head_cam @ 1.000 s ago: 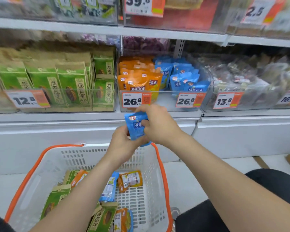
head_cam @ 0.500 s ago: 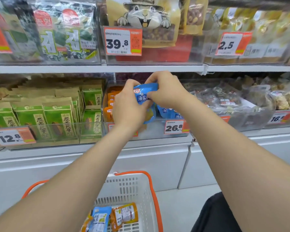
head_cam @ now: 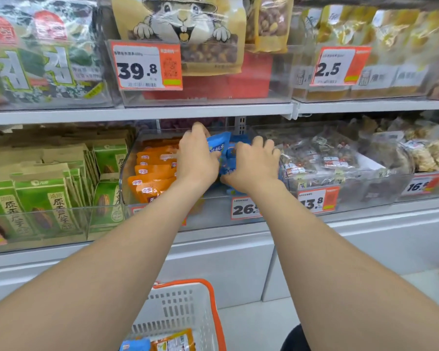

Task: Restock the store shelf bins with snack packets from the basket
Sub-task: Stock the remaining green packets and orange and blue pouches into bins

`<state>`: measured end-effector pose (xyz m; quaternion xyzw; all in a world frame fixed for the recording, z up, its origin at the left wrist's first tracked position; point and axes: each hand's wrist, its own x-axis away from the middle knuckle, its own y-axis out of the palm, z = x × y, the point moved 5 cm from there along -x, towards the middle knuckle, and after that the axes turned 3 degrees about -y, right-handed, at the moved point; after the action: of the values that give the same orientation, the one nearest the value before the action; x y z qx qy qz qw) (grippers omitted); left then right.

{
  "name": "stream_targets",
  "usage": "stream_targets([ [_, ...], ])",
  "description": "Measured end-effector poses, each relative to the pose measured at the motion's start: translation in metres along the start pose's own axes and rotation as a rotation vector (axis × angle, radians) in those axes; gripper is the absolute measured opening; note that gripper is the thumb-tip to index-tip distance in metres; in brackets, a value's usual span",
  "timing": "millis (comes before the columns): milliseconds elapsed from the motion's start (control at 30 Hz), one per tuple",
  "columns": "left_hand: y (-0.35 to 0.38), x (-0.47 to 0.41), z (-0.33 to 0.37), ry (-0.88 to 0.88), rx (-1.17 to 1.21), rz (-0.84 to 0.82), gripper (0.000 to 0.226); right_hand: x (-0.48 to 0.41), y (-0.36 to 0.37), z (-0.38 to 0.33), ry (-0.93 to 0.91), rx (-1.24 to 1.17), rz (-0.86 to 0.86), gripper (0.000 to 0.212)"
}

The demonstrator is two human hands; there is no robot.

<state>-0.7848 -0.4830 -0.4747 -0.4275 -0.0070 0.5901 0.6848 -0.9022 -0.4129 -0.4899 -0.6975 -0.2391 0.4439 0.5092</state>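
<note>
Two grips: left hand (head_cam: 197, 160) and right hand (head_cam: 254, 165) curled round blue snack packet (head_cam: 217, 146)
Price tags: 39.8 (head_cam: 146, 65); 2.5 (head_cam: 340, 67); 13.8 (head_cam: 317, 201)
Surface: clear shelf bin (head_cam: 213, 212)

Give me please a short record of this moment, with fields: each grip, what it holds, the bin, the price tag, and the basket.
left grip: inside the clear bin, holds the blue packet
right grip: in the same bin, fingers curled on the blue packet
clear bin: on the middle shelf; orange packets in its left part, blue ones to the right
price tag: on the bin front, begins with 26, the rest hidden by the right arm
basket: below the arms, white with orange rim, some packets inside
</note>
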Motion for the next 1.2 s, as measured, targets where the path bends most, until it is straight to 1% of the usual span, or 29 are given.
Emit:
stream_targets([
  [133,0.002,-0.002,-0.002,0.014,-0.083,0.010,0.038,-0.011,0.017,-0.013,-0.012,0.023,-0.064,0.048],
  [200,0.002,-0.006,-0.007,-0.009,-0.071,0.004,0.040,-0.015,0.019,-0.015,-0.003,0.050,-0.042,0.035],
  [267,0.001,-0.010,-0.014,-0.033,-0.053,-0.008,0.041,-0.018,0.019,-0.014,0.003,0.074,0.002,0.029],
  [400,-0.001,-0.015,-0.021,-0.055,-0.020,-0.025,0.040,-0.021,0.020,-0.014,-0.048,0.088,0.012,0.033],
  [567,0.006,-0.018,-0.018,-0.040,-0.067,-0.067,0.039,-0.019,0.009,-0.008,0.032,0.083,0.045,0.022],
  [700,0.010,-0.021,-0.014,-0.015,-0.103,-0.067,0.034,-0.016,-0.001,-0.002,0.100,0.073,0.042,0.030],
  [833,0.019,-0.024,-0.012,-0.011,-0.087,-0.127,0.029,-0.012,-0.006,0.004,0.108,-0.016,0.020,0.028],
  [867,0.022,-0.025,-0.010,-0.003,-0.119,-0.150,0.030,-0.011,-0.007,0.005,0.099,-0.044,0.036,0.024],
  [933,0.027,-0.027,-0.007,0.026,-0.287,-0.174,0.032,-0.010,-0.006,0.008,0.085,-0.084,0.094,0.021],
  [1000,0.033,-0.027,-0.006,0.055,-0.508,-0.188,0.035,-0.011,-0.002,0.011,0.072,-0.124,0.131,0.031],
  [1067,0.040,-0.024,-0.007,0.053,-0.673,-0.220,0.036,-0.012,0.003,0.014,0.051,-0.151,0.131,0.037],
  [1133,0.046,-0.020,-0.011,0.049,-0.754,-0.230,0.037,-0.013,0.006,0.018,0.021,-0.156,0.132,0.042],
  [1200,0.047,-0.019,-0.014,0.062,-0.790,-0.184,0.037,-0.012,0.008,0.020,-0.023,-0.147,0.130,0.042],
])
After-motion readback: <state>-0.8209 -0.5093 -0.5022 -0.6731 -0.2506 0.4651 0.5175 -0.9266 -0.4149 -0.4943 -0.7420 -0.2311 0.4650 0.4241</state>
